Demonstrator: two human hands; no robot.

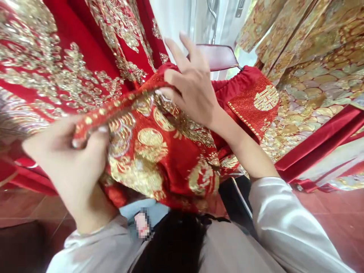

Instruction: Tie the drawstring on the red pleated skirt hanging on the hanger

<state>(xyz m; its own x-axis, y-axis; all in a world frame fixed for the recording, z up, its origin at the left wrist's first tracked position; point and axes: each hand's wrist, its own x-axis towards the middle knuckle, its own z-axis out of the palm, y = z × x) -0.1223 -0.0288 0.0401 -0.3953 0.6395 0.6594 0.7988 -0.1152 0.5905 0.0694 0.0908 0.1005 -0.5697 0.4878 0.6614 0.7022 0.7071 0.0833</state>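
Note:
A red skirt (182, 151) with gold embroidery and sequins hangs in front of me, spread between my hands. My left hand (74, 159) is closed on its studded edge, thumb on the near side. Higher up, my right hand (196, 83) pinches the same edge between thumb and forefinger, while its other fingers stretch upward. Behind that hand shows a clear hanger (222, 57). The gathered waistband (239, 81) sits just below the hanger, beside a panel with a round gold emblem (266, 98).
A red garment with heavy gold beading (85, 72) hangs close on the left. On the right hangs a gold scale-patterned garment (318, 64), with red velvet trim (321, 140) below it. Reddish tiles (332, 216) cover the floor. A dark object (22, 246) stands low at left.

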